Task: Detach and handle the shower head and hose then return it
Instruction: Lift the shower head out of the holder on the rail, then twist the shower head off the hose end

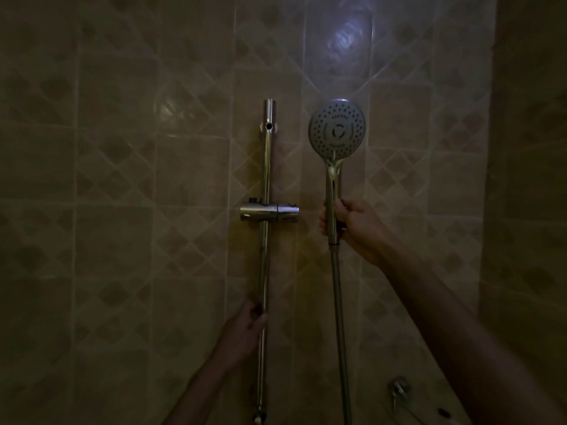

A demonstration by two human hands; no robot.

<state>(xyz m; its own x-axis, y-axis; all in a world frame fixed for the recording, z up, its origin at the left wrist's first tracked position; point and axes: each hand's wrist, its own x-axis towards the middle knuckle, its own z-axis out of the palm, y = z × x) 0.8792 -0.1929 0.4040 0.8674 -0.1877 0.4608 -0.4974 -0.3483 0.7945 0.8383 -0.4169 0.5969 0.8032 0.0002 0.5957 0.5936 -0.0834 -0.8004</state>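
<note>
1. Dim beige wall tiles (122,167) with a diamond pattern fill the view, and a pale light patch glares off the upper right of the wall
2. A chrome slide rail (266,179) runs vertically down the middle of the wall, with its holder bracket (269,211) clamped about halfway up and empty
3. The shower head (337,129) is off the bracket, held upright just right of the rail with its spray face toward the camera; its hose (340,317) hangs straight down from the handle and leaves the bottom of the frame
4. The right hand (352,225) is clenched around the lower handle, fingers (324,223) wrapped round the chrome just above the hose joint
5. The left hand (247,325) rests on the lower rail, fingers curled against the tube; whether it truly grips or only touches cannot be told in this light
6. Judging by the empty bracket, detaching looks done and the return is still ahead
7. Risks from here: the poor light could make the handle miss the bracket socket and knock against the tile; smooth chrome may slip in the grasp, more so if it is wet; the hanging hose could twist or snag on the wall fitting (398,389) at lower right, dragging the head sideways as it is seated; leaning on the rail might shift the bracket
</note>
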